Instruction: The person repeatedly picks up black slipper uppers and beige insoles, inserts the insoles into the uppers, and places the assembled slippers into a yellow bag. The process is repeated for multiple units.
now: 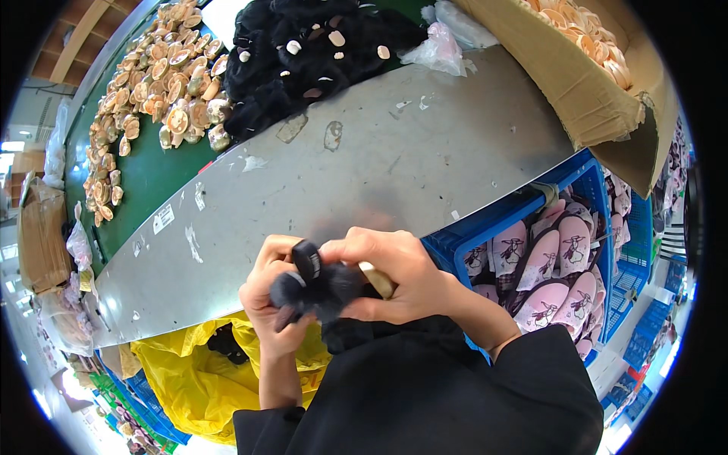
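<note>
Close to my body, in front of the metal-edged table, both hands work on one small black furry piece (pixel 326 292). It has rounded fuzzy lobes and a flat black loop or tab (pixel 307 259) sticking up. My left hand (pixel 267 292) is closed round its left side, thumb and fingers pressed into the fur. My right hand (pixel 398 269) pinches the other side. A smooth tan piece (pixel 378 280) shows under the right fingers, partly hidden by them; I cannot make out its full shape.
Many tan cup-shaped pieces (pixel 178 83) lie on the green belt (pixel 144 182), beside a heap of black furry pieces (pixel 303 53). A cardboard box (pixel 584 98) holds tan pieces. Pink slippers (pixel 557 258) fill a blue crate (pixel 474 235) at right. A yellow bag (pixel 182 371) hangs below the table edge (pixel 265 205).
</note>
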Action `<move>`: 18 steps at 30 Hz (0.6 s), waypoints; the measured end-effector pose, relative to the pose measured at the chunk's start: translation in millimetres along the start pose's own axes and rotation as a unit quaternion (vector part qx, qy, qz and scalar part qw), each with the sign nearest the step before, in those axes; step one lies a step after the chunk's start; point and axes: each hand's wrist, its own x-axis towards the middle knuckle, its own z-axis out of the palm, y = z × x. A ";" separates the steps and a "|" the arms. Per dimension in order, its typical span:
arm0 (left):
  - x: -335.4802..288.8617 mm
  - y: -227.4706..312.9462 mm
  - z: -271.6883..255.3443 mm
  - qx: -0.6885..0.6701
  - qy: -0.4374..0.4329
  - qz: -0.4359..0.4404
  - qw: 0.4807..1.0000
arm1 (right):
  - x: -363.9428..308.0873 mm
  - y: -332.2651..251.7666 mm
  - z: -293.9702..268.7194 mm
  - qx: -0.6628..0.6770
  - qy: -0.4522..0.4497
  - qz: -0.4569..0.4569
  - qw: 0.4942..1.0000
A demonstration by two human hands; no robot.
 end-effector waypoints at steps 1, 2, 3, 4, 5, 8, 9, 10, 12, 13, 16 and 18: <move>-0.6 -1.6 -0.6 0.027 -0.004 -0.003 1.000 | -1.2 3.0 -0.8 -0.021 0.000 -0.015 1.000; -1.5 -3.7 -3.5 0.010 -0.021 0.009 1.000 | -1.1 3.9 -2.1 -0.043 0.000 -0.030 0.999; -1.4 -3.1 -3.1 0.010 -0.021 0.012 1.000 | -1.7 5.5 -2.6 -0.063 -0.001 -0.045 0.997; -0.5 -1.7 -1.4 0.009 -0.020 0.016 1.000 | -2.2 4.5 -2.9 -0.054 0.007 -0.024 0.998; -0.1 -1.6 0.5 0.008 -0.020 0.019 1.000 | -2.0 2.9 -0.9 -0.028 0.016 -0.004 0.999; -2.3 -1.3 13.1 -0.039 0.064 0.044 0.996 | -2.5 -4.4 1.3 0.002 0.014 0.019 1.000; -0.3 -3.3 11.9 -0.008 0.067 0.075 0.995 | -2.9 -3.7 0.4 -0.019 -0.006 0.011 1.000; 2.4 -5.8 9.6 0.022 0.070 0.105 0.992 | -3.3 -3.5 -0.6 -0.039 -0.027 0.002 0.999; 4.6 -9.4 6.2 0.080 0.089 0.151 0.981 | -3.5 -6.5 -2.1 -0.065 -0.028 -0.014 0.997; 3.3 -8.5 3.7 0.119 0.087 0.159 0.976 | -4.1 -7.2 -2.9 -0.077 -0.029 -0.022 0.996; -0.8 -5.9 -3.9 0.204 0.076 0.188 0.958 | -7.9 -5.8 -0.4 -0.064 0.012 -0.027 0.998; -0.6 3.6 -5.4 0.251 0.018 0.211 0.945 | -11.4 -3.5 4.8 -0.031 0.054 -0.012 0.998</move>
